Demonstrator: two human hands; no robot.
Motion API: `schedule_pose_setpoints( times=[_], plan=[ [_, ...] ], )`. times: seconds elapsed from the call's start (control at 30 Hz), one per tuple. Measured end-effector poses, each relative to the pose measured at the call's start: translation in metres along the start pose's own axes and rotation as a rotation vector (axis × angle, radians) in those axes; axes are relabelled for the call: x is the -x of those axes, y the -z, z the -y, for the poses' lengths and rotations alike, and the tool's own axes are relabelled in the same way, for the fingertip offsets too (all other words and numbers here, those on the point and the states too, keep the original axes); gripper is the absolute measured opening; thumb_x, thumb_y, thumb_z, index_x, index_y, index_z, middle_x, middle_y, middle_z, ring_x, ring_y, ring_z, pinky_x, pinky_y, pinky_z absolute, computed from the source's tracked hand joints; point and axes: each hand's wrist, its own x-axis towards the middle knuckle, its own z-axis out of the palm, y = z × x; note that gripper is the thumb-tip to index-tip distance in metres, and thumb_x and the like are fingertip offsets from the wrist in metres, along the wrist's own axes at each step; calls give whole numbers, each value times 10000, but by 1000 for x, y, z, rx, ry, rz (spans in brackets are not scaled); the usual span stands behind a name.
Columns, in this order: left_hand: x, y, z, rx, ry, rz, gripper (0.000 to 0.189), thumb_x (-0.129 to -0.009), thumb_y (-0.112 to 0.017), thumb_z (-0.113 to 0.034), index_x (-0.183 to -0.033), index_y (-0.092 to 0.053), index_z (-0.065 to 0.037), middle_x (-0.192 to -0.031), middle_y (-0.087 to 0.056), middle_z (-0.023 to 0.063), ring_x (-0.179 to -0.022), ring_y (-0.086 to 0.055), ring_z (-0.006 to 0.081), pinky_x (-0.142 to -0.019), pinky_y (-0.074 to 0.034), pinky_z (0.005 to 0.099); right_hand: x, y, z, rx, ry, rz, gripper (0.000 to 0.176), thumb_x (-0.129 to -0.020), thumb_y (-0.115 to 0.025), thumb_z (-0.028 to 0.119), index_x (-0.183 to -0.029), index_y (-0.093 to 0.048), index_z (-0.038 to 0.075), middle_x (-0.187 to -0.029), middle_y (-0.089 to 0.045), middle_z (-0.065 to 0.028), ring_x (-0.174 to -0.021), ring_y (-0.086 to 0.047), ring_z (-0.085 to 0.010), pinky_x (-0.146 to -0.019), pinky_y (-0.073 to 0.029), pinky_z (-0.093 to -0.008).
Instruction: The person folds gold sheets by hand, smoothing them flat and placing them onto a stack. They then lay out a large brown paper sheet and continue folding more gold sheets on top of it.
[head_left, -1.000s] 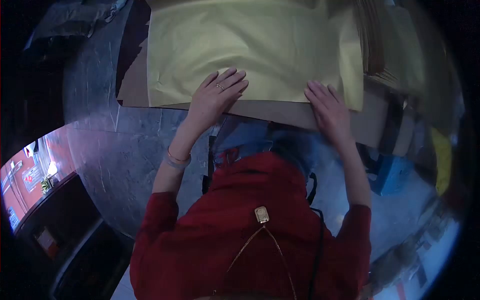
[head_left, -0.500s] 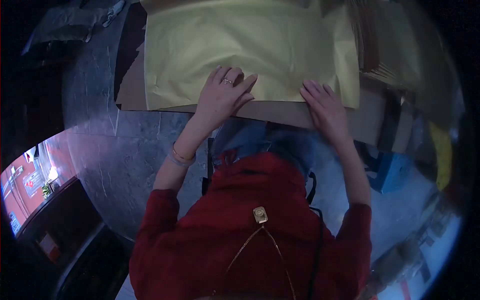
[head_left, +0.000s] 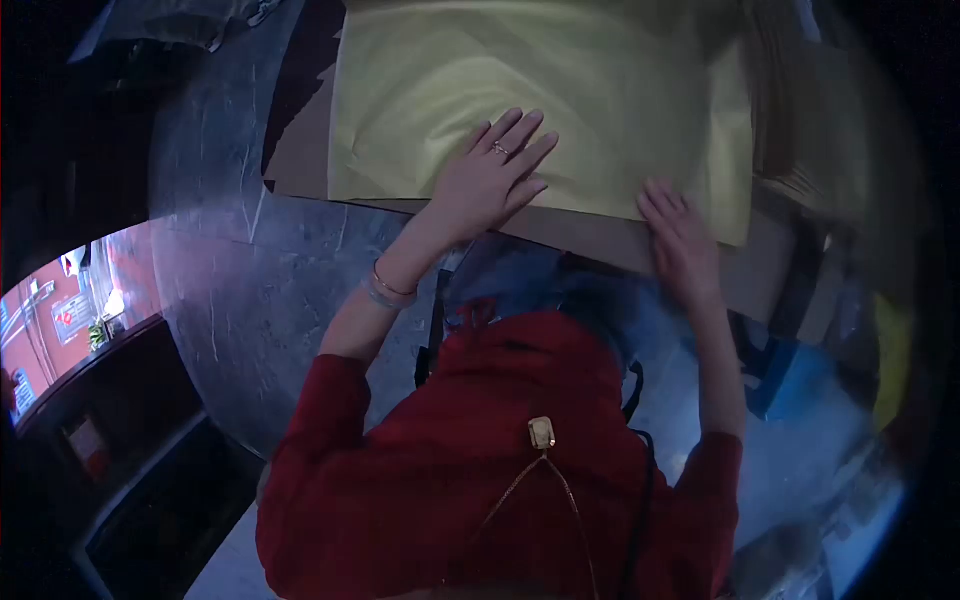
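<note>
A large, slightly wrinkled sheet of yellow paper [head_left: 620,90] lies over brown cardboard [head_left: 590,235], whose near edge sticks out below it. My left hand [head_left: 490,180], with a ring on one finger, rests palm down on the sheet near its front edge, fingers spread. At the sheet's front right, my right hand [head_left: 685,240] lays its outstretched fingertips on the paper edge; its thumb cannot be made out. Neither hand grasps anything.
Layered brown sheets [head_left: 785,110] are stacked right of the yellow paper. A blue box [head_left: 795,380] sits lower right, near a yellow object [head_left: 890,360]. Grey marbled floor [head_left: 205,270] shows at left, beside a dark piece of furniture [head_left: 120,400].
My left hand has gone from curled fingers at the paper's edge to lying flat and spread farther onto it. My right hand stays at the edge. The whole view has shifted and tilted slightly.
</note>
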Motion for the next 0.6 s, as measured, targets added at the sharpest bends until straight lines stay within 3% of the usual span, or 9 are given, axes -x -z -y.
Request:
schedule_pose_setpoints(
  times=[0.6],
  plan=[
    [-1,1,4,17,-12,8,541,-914,-525,-353,-1408,-388,-179,-1476,-324,102,-1349,-322,324,-1069,-306,485,0,-3,-3,-20,3,-9,584,-749,-604,-2,-1314,-500,105,-1386,-463,-71,-1284,-437,-255,-1071,-342,-442]
  ],
)
